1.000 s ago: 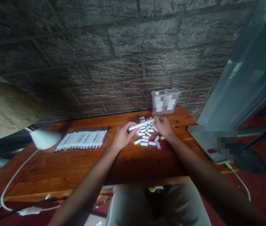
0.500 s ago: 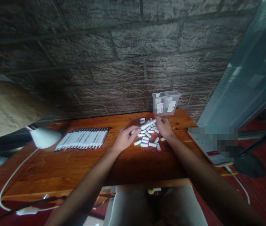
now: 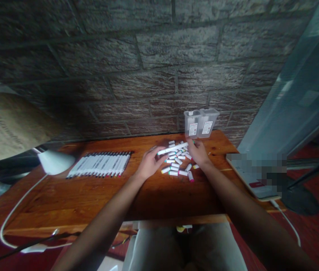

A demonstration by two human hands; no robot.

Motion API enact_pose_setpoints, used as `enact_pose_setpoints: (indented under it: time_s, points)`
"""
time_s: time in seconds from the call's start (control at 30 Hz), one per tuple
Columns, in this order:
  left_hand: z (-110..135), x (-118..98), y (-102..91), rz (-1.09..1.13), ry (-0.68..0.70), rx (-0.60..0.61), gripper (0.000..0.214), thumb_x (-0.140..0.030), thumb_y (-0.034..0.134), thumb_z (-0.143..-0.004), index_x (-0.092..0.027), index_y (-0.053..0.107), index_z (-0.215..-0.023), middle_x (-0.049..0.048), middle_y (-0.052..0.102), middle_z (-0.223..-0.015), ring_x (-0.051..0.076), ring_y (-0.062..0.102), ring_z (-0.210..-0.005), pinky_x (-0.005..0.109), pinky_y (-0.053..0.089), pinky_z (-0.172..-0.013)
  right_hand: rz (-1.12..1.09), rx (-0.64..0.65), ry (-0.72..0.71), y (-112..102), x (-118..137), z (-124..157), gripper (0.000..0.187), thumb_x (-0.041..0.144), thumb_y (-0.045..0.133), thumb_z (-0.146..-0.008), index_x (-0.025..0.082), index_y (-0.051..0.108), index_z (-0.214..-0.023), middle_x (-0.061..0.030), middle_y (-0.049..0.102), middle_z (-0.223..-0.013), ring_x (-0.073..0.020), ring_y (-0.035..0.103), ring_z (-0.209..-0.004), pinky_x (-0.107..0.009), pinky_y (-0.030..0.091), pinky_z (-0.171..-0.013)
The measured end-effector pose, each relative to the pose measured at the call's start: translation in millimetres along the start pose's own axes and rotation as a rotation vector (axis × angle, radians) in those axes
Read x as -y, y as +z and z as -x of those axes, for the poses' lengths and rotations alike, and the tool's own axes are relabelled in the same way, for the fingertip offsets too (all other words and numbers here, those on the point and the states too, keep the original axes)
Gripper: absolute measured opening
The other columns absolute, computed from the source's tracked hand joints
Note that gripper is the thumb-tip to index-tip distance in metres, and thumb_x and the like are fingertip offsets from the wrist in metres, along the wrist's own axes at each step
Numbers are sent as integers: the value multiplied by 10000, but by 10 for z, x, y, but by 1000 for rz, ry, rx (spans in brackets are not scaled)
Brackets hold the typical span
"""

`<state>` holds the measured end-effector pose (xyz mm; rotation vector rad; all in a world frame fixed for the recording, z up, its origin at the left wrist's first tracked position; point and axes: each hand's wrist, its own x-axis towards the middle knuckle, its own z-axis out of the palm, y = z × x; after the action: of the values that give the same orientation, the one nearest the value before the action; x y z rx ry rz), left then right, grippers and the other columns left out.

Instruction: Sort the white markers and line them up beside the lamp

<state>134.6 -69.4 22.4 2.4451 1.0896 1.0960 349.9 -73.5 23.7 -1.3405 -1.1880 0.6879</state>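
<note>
Pinching white cylindrical plastic-looking marker (image 3: 173, 148) near both ends with left hand (image 3: 148, 165), right hand (image 3: 198, 153) — likely light, stiff, slick — best steadied between pinches.

clear containers (image 3: 193, 130): 2 | counter (image 3: 159, 201): 1 | hands (image 3: 148, 164): 2 | held marker (image 3: 173, 148): 1 | short white pieces (image 3: 183, 173) in front of containers: over 12 | lined-up markers (image 3: 100, 164) left of containers: over 12

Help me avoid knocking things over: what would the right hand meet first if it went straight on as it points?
Probably the left clear container, standing just beyond the right hand. Depth is unclear in this view, so the hand might only clip its edge.
</note>
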Motion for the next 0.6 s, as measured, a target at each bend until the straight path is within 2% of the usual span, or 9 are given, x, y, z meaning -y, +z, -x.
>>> enact_pose_setpoints:
  time_s: [0.17, 0.37, 0.6]
  points:
    - [-3, 41, 23, -5, -13, 30, 260, -332, 579, -875, -177, 655, -1070, 60, 672, -923, 163, 602, -778, 264, 464, -720, -28, -34, 4, -15, -15, -35, 528, 645, 497, -791, 242, 337, -490, 30, 358, -450, -131, 387, -471, -273, 290, -472]
    - [3, 6, -15, 22, -143, 33, 317, -446, 567, -867, -158, 677, -790, -22, 596, -603, 104, 499, -561, 200, 372, -541, -16, -79, -5, -4, -76, -77, 508, 633, 453, -812, 253, 312, -506, 30, 334, -438, -146, 400, -486, -278, 299, -480]
    - [24, -86, -16, 34, -56, 146, 326, -464, 553, -879, -166, 684, -906, -17, 638, -710, 100, 514, -599, 198, 377, -568, -22, -45, -6, -16, -2, -29, 505, 623, 476, -800, 239, 328, -507, 37, 338, -461, -126, 366, -477, -271, 277, -473]
